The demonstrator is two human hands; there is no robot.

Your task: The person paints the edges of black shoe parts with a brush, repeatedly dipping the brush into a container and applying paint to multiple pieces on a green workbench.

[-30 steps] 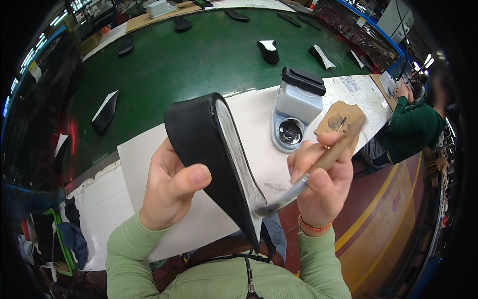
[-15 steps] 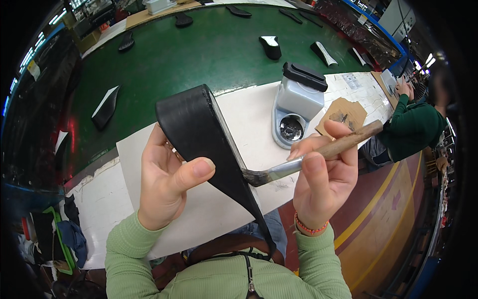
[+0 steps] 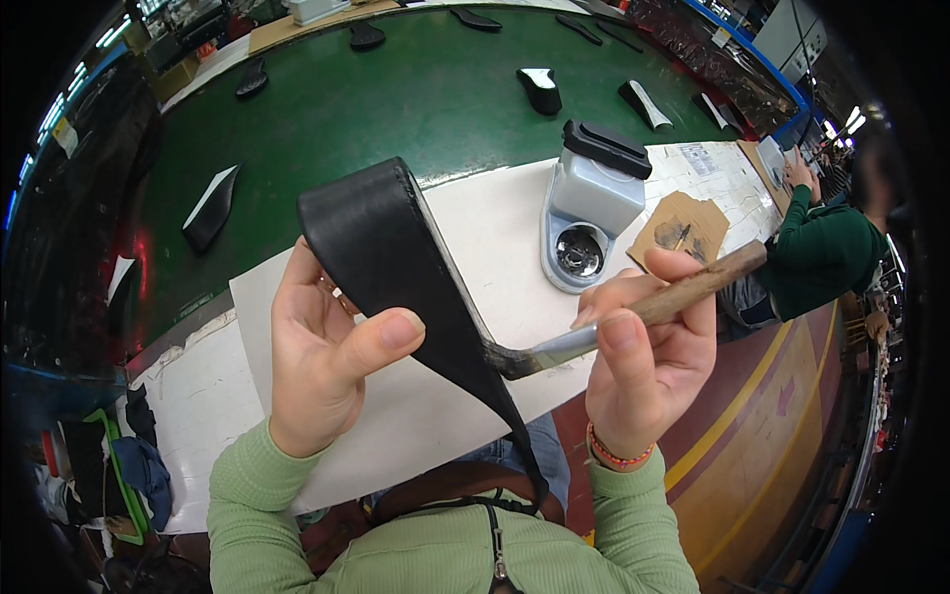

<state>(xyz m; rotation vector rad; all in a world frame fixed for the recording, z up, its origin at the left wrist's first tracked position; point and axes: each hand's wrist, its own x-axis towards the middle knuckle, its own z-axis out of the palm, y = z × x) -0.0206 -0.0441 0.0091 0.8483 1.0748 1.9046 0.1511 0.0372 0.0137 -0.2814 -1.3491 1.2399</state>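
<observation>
My left hand is closed around a black wedge shoe sole, thumb across its side and the other fingers partly hidden behind it. The sole stands on edge, its thick heel end up and away from me, its thin toe end pointing down toward my lap. Between thumb and fingers, my right hand grips a brush with a wooden handle and metal ferrule. Its dark, bent bristles touch the sole's narrow pale edge about midway along. Beyond the right hand stands a grey-white dispenser pot with a dark round cup at its foot.
White paper covers the bench under my hands. A stained piece of cardboard lies right of the pot. Several soles, including a white-topped one, rest on the green surface beyond. At right sits another person in a dark green sleeve.
The sole has shifted slightly left and up with my left hand. The brush has moved slightly down along the sole's edge, its bristles still touching it.
</observation>
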